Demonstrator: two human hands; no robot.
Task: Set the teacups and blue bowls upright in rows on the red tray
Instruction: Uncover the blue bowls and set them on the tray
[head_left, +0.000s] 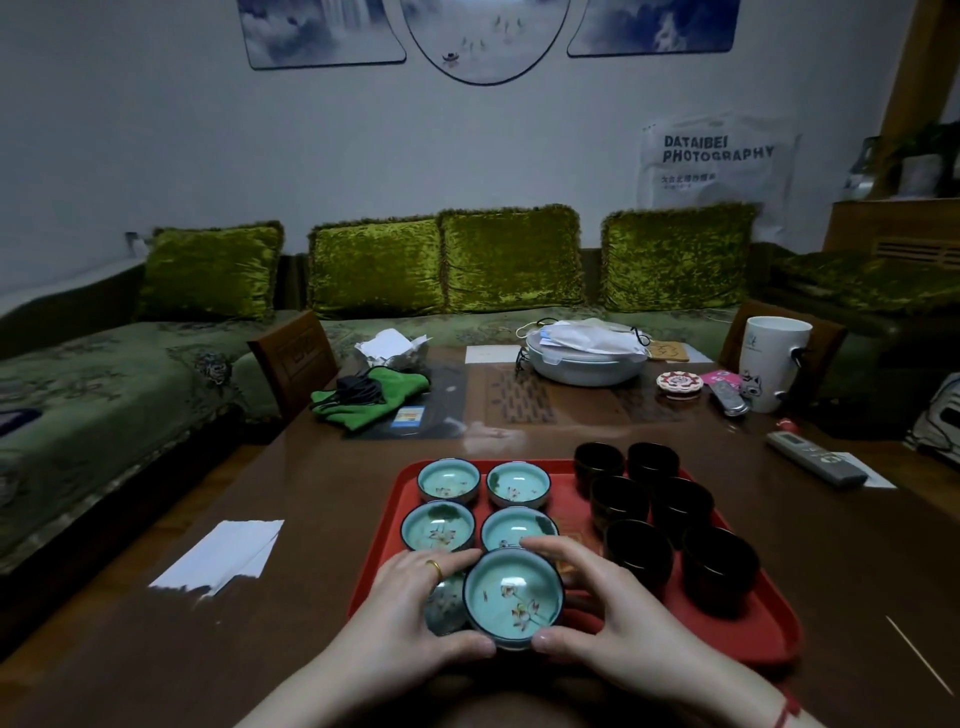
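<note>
A red tray (571, 499) lies on the brown table before me. On its left half, several blue bowls with flower patterns stand upright in two columns (448, 479). Both hands hold one more upright blue bowl (513, 597) just above the tray's near edge: my left hand (415, 608) grips its left side, my right hand (602, 608) its right side. Another blue bowl (447, 605) shows partly under my left hand. Several dark teacups (639, 551) stand upright in two columns on the tray's right half.
White paper (223, 556) lies left of the tray. A remote (815, 458) and a thin stick (919, 654) lie to the right. Farther back sit a green cloth (374, 397), a lidded pot (587, 358) and a white mug (769, 364). A green sofa stands behind.
</note>
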